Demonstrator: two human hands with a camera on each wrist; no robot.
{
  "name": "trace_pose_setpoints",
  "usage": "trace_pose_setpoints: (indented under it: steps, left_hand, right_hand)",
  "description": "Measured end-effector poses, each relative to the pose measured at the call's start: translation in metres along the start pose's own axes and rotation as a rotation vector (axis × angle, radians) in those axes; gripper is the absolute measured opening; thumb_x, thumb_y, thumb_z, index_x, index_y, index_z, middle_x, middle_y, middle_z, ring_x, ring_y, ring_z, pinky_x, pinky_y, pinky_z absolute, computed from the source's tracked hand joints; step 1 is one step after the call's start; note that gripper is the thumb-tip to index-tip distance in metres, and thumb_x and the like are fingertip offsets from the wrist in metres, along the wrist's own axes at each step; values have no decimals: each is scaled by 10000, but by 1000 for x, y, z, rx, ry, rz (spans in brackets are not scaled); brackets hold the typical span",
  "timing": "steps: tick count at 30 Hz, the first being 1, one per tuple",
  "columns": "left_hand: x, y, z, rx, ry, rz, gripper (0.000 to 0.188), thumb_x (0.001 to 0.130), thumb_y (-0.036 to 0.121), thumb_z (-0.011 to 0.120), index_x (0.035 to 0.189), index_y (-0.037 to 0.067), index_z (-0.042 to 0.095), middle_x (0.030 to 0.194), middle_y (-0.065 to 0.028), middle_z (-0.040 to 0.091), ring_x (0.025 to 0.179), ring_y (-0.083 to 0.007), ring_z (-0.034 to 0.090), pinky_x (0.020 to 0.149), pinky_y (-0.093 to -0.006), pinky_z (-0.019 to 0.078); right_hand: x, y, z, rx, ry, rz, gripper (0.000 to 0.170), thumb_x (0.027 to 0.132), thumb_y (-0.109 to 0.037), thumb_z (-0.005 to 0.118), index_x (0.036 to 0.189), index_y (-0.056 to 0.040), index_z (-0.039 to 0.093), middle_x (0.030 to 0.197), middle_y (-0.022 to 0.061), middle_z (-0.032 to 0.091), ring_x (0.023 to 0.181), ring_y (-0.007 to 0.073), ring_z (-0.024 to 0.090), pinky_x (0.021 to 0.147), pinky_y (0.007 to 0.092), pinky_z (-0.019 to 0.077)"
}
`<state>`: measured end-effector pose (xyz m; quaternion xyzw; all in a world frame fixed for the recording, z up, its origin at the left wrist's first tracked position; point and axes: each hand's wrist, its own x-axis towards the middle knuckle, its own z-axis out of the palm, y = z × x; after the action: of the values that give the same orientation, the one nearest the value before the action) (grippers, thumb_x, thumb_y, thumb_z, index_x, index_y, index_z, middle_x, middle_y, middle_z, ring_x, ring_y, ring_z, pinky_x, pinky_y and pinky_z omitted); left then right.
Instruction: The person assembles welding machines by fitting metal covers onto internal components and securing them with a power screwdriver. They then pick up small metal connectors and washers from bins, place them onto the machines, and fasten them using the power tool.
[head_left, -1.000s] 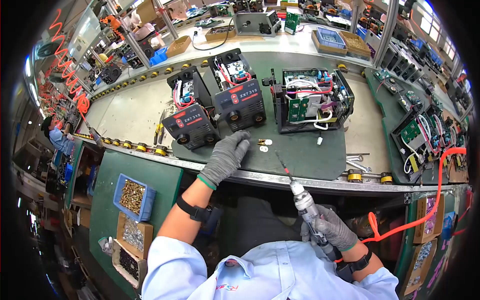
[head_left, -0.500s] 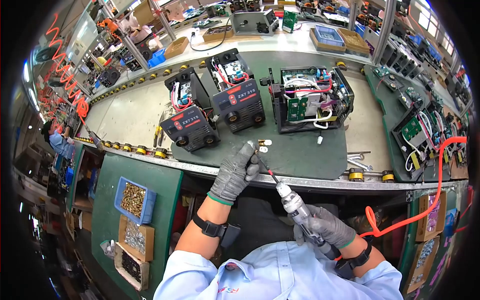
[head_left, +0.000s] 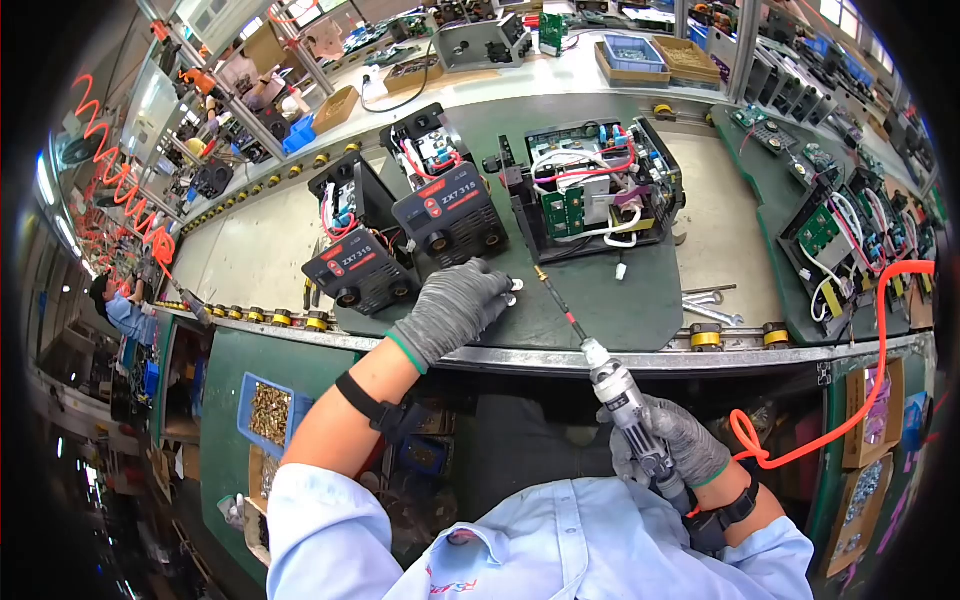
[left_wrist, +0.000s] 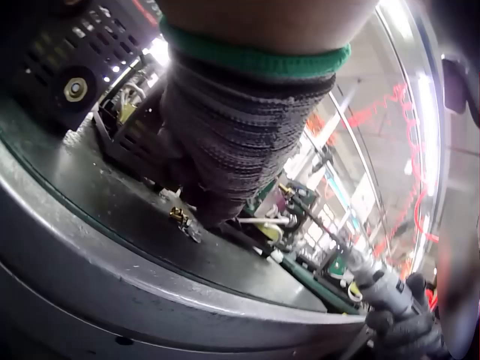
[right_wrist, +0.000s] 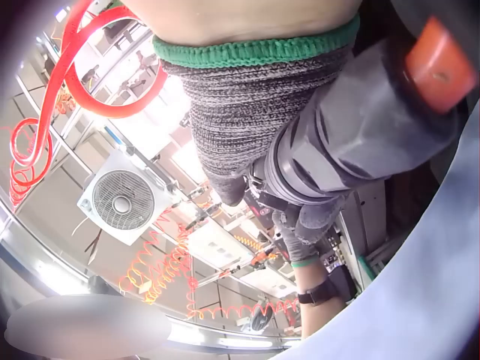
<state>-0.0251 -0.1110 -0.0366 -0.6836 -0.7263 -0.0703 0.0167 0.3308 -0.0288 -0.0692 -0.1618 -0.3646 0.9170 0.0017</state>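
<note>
My right hand [head_left: 683,440], in a grey knit glove, grips an air screwdriver [head_left: 630,415] with its long bit pointing up and away over the mat edge. A small brass-coloured piece [head_left: 541,273] sits at the bit's tip. My gloved left hand [head_left: 452,310] reaches palm down over the green mat, beside small white pieces [head_left: 516,286]. Its fingertips are hidden, and I cannot tell whether they pinch anything. In the left wrist view, small brass parts [left_wrist: 179,216] lie on the mat near that hand. Two black ZX7 315 units [head_left: 452,215] stand just beyond it.
An opened unit with wires and circuit boards [head_left: 597,190] stands right of centre. Wrenches [head_left: 712,305] lie beside the mat. A blue bin of brass fittings [head_left: 270,412] is at lower left. An orange air hose [head_left: 835,440] loops on the right; roller rails [head_left: 706,337] edge the bench.
Half a second ago my left hand met the bit's tip; now it has drawn back over the small parts. A brass-coloured piece now shows on the tip, and the screwdriver has swung away.
</note>
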Motion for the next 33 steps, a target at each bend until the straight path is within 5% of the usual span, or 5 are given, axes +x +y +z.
trace_pose_setpoints:
  steps: [7, 20, 26, 29, 33]
  left_hand:
    - [24, 6, 8, 328, -263, 179, 203, 960, 244, 630, 1067, 108, 737, 905, -139, 668, 884, -345, 703, 726, -463, 575]
    - [32, -3, -14, 112, -277, 118, 236, 916, 310, 683, 989, 94, 740, 893, -153, 661, 847, -364, 697, 741, -479, 576]
    - [40, 7, -9, 242, -321, 204, 227, 926, 321, 669, 959, 106, 732, 868, -153, 656, 836, -351, 707, 716, -481, 580]
    - [49, 15, -2, 340, -410, 219, 180, 859, 185, 689, 987, 76, 754, 959, -178, 717, 922, -351, 738, 730, -474, 598]
    - [52, 16, 1, 383, -450, 228, 204, 921, 267, 640, 964, 88, 728, 908, -162, 692, 875, -350, 724, 717, -480, 585]
  right_hand:
    - [-19, 3, -5, -16, 39, -6, 801, 805, -662, 768, 1269, -29, 603, 834, 129, 699, 689, 208, 722, 503, 271, 568]
    - [-32, 12, 1, -85, 96, -6, 810, 787, -692, 766, 1248, -48, 598, 849, 91, 700, 719, 182, 721, 544, 257, 578]
    - [-30, 12, 0, -99, 113, 12, 847, 768, -709, 776, 1267, -52, 586, 853, 87, 696, 725, 172, 714, 559, 254, 572]
    - [-30, 15, -1, -66, 106, 7, 833, 775, -695, 781, 1268, -53, 583, 857, 84, 690, 729, 170, 711, 560, 252, 565]
    - [-27, 14, 0, -65, 106, -1, 796, 800, -669, 778, 1266, -55, 579, 858, 83, 684, 733, 169, 706, 561, 252, 562]
